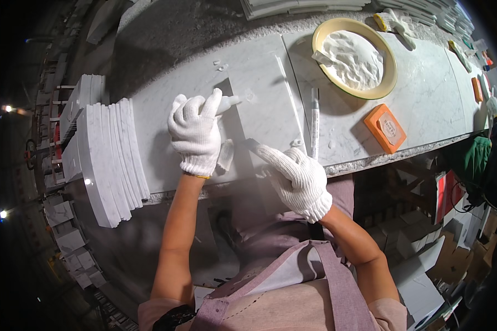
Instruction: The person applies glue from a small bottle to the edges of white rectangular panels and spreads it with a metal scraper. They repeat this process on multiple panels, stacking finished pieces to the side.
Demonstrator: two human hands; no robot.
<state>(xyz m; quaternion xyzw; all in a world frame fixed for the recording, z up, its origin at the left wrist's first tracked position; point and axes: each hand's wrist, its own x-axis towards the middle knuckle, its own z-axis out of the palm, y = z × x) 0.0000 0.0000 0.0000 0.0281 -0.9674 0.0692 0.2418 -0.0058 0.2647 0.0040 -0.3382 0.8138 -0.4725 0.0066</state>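
Two white knitted gloves (192, 149) cover the hands: the left hand (196, 128) is clamped around a small translucent plastic bottle (225, 104), its nozzle (235, 100) jutting rightward out of the grip above a grey-veined white marble slab (154, 110). The right hand (297, 179) is closed on a thin dark flat tool (252, 143), mostly hidden. Beyond, a round cream-yellow basin (390, 69) holds crumpled white material (352, 60).

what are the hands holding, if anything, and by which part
The left hand holds a small translucent squeeze bottle by its body, nozzle free. The right hand seems to hold a dark, flat tool; exactly where is hidden.
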